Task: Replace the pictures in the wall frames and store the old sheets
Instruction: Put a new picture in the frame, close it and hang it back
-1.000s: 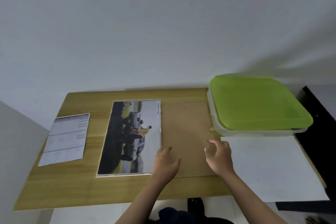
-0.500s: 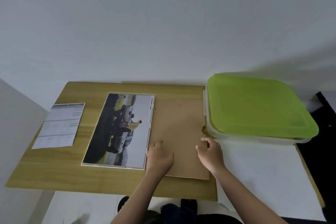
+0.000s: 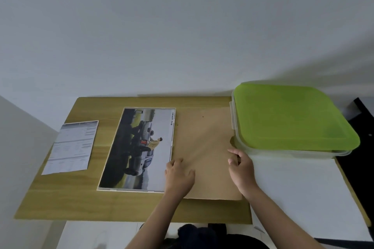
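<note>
A white picture frame [image 3: 139,147] holding a car photo lies flat on the wooden table [image 3: 60,198]. Right beside it lies a brown backing board [image 3: 204,141]. My left hand [image 3: 179,176] rests on the board's near left part, fingers lying flat, touching the frame's right edge. My right hand [image 3: 240,166] is at the board's right edge, thumb on top and fingers curled at that edge. A printed sheet [image 3: 73,145] lies at the table's left. A large white sheet [image 3: 299,188] lies at the right, partly under the container.
A clear plastic container with a green lid [image 3: 289,117] stands at the back right, close to the board's right edge. A white wall rises straight behind the table. Something black [image 3: 362,147] sits at the far right.
Both hands stay on the brown board. My right hand has shifted slightly to the board's right edge and its fingers have curled there. The head view has moved a little.
</note>
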